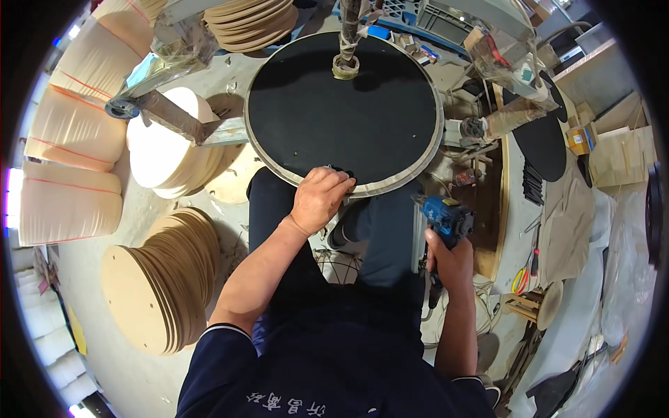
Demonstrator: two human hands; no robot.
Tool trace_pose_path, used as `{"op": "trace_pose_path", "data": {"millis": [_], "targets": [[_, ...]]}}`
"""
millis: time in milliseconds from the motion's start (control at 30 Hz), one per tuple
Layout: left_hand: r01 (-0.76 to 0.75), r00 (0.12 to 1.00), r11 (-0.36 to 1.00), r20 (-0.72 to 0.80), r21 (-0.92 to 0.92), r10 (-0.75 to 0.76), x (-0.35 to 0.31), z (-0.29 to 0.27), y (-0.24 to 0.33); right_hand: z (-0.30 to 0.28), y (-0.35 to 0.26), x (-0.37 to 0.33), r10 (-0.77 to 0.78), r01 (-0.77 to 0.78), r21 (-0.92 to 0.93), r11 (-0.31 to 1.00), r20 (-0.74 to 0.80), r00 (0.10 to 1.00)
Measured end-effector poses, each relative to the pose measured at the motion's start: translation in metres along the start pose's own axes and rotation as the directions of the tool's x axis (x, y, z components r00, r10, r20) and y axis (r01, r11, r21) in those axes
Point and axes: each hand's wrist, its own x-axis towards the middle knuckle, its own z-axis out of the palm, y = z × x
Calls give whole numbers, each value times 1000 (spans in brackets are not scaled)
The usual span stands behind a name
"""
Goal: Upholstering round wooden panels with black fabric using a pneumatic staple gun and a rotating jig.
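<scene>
A large round panel (334,115) with a black cover and a pale rim lies flat in front of me, level with my knees. My left hand (319,198) is closed at its near edge, the fingers bent over the rim. Beside those fingertips a small black piece (343,171) sticks out, its kind unclear. To the right of the panel and apart from it, my right hand (449,258) grips a blue staple gun (446,214) by its handle. A wrapped post (348,49) comes down onto the far part of the panel.
Wrapped metal arms (171,118) flank the panel on both sides. At left stand stacks of brown round boards (157,285) and white foam discs (171,150). On the right-hand bench (512,244) lie scissors (521,279), black strips (532,184) and cloth (568,230).
</scene>
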Motion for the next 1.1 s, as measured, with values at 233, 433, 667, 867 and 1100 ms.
{"op": "trace_pose_path", "data": {"millis": [233,433,667,867,1100], "targets": [[-31,997,999,75,-30,34,2,-3,1,-1,-7,3,9,-9,7,1000,26,1000],[-76,987,993,146,94,61,6,-11,13,-1,-24,14,23,-21,-66,998,21,1000],[-37,990,990,143,139,17,-4,-9,19,-21,-38,60,-5,1,-259,966,-13,1000],[-35,996,986,86,161,21,-9,-3,22,-35,-59,97,-55,56,-381,923,13,998],[-18,998,989,60,146,10,-8,-2,22,-31,-61,111,-6,53,-470,881,101,995]]}}
